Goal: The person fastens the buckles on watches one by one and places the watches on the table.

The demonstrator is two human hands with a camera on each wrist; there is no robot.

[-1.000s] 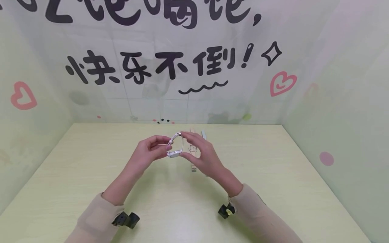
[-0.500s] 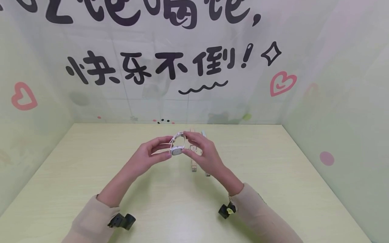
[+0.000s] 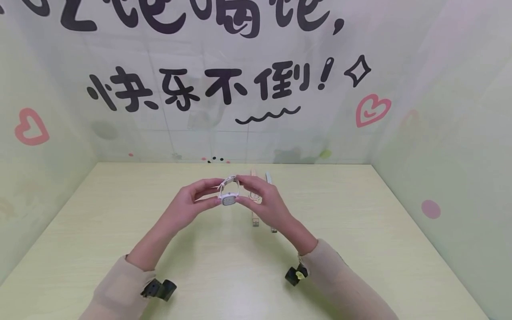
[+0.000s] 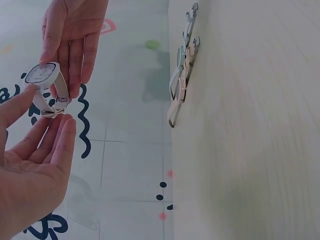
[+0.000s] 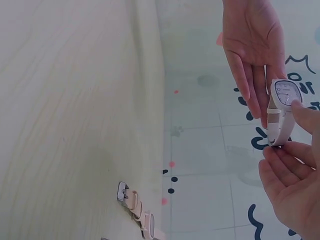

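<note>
A white wristwatch (image 3: 229, 200) is held up above the table, its strap bent into a loop and its squarish dial at the bottom, facing the head camera. My left hand (image 3: 188, 203) pinches it from the left, thumb at the case and fingertips at the strap. From the other side my right hand (image 3: 269, 201) grips it, thumb by the case and fingers at the top of the loop. In the left wrist view the strap's buckle part (image 4: 61, 100) shows between the two hands. The right wrist view shows the dial (image 5: 288, 92) with its dark rim.
Behind my right hand a pink watch (image 3: 255, 218) lies lengthwise on the pale wooden table (image 3: 224, 266). A light blue-grey watch (image 3: 268, 177) lies beside it, partly covered by that hand. Printed wall sheets (image 3: 216, 142) stand along the back and sides.
The watch has tilted so that its dial faces the head camera more. My left thumb has moved from the strap to the case. Both hands shifted slightly right, then back left.
</note>
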